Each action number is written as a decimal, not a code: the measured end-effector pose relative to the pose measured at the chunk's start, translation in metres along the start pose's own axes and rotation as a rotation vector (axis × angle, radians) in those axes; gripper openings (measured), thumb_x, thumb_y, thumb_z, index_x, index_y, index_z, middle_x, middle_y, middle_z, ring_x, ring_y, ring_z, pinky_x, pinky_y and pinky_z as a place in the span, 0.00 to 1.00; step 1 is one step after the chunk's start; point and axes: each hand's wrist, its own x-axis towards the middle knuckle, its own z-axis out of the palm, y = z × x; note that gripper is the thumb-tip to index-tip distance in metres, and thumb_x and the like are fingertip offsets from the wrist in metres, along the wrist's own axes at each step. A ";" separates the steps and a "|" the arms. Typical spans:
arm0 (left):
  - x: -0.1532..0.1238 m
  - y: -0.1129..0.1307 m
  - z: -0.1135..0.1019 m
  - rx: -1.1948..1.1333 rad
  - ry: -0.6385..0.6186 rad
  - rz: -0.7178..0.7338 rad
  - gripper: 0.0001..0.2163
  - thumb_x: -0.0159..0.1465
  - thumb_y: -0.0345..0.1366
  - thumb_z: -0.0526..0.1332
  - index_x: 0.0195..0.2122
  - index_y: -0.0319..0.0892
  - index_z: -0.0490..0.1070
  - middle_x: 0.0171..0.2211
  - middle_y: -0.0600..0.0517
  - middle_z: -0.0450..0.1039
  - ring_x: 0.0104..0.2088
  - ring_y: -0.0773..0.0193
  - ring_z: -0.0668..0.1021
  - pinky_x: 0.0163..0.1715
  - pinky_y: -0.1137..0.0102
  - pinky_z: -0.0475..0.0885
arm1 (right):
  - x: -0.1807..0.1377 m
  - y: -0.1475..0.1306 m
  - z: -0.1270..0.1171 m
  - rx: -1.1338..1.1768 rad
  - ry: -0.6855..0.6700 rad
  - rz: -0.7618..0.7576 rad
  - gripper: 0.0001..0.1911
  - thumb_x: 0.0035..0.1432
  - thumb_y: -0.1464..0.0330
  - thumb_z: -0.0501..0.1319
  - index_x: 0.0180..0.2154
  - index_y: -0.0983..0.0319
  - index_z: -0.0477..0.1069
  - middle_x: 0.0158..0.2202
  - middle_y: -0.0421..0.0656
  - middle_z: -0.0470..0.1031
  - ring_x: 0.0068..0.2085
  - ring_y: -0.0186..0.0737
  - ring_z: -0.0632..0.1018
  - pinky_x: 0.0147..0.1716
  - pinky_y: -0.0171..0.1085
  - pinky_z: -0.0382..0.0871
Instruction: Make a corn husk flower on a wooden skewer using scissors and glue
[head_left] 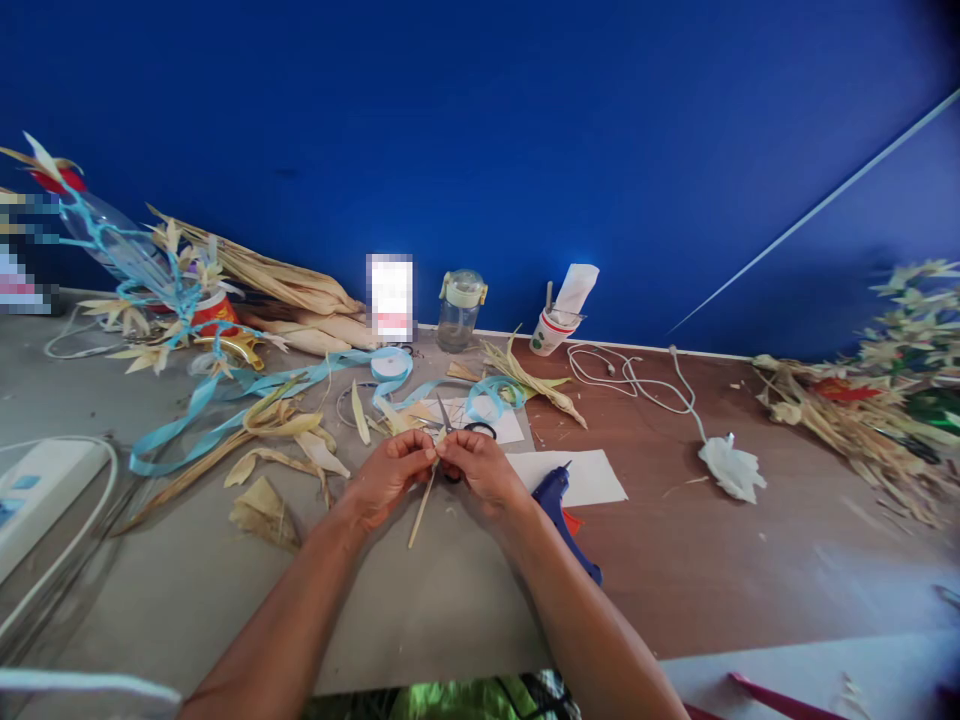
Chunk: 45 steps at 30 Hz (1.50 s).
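Note:
My left hand (386, 478) and my right hand (484, 470) meet over the table, both pinched on the top of a thin wooden stick (421, 508) that slants down towards me. A small pale piece, perhaps corn husk, sits between the fingertips. Black-handled scissors (459, 428) lie just behind my hands. A blue glue gun (559, 505) lies right of my right wrist, beside a white sheet of paper (577, 477).
Dried corn husks (289, 435) and light blue ribbon (225, 395) spread over the left. A glass jar (459, 310) and a paper cup (551, 330) stand by the blue wall. White cable (637, 385) runs right; more husk flowers (862, 410) lie far right.

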 end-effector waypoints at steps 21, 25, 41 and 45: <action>0.000 -0.006 0.003 -0.107 -0.102 0.082 0.12 0.50 0.37 0.70 0.25 0.39 0.67 0.24 0.53 0.68 0.28 0.67 0.71 0.32 0.72 0.65 | -0.005 -0.003 0.004 0.130 -0.002 0.030 0.15 0.40 0.61 0.68 0.19 0.63 0.65 0.16 0.35 0.62 0.21 0.28 0.59 0.23 0.32 0.50; 0.001 -0.007 0.003 -0.114 -0.115 0.095 0.12 0.50 0.38 0.70 0.26 0.39 0.67 0.25 0.53 0.68 0.28 0.67 0.71 0.32 0.71 0.65 | -0.005 -0.002 0.005 0.151 0.000 0.038 0.14 0.41 0.62 0.68 0.20 0.63 0.65 0.17 0.35 0.62 0.21 0.28 0.60 0.23 0.32 0.51; -0.001 -0.007 -0.004 0.039 -0.120 0.222 0.13 0.51 0.41 0.68 0.23 0.41 0.66 0.22 0.55 0.60 0.25 0.69 0.62 0.27 0.72 0.58 | 0.000 -0.002 0.000 0.299 0.025 0.088 0.15 0.40 0.63 0.67 0.18 0.63 0.64 0.17 0.34 0.61 0.19 0.27 0.60 0.22 0.32 0.55; -0.002 -0.001 -0.008 0.024 -0.092 0.212 0.13 0.53 0.44 0.66 0.24 0.41 0.67 0.18 0.57 0.55 0.22 0.70 0.59 0.25 0.72 0.55 | -0.002 -0.004 -0.002 0.289 0.015 0.048 0.16 0.40 0.61 0.69 0.20 0.62 0.65 0.18 0.34 0.61 0.20 0.27 0.60 0.23 0.32 0.55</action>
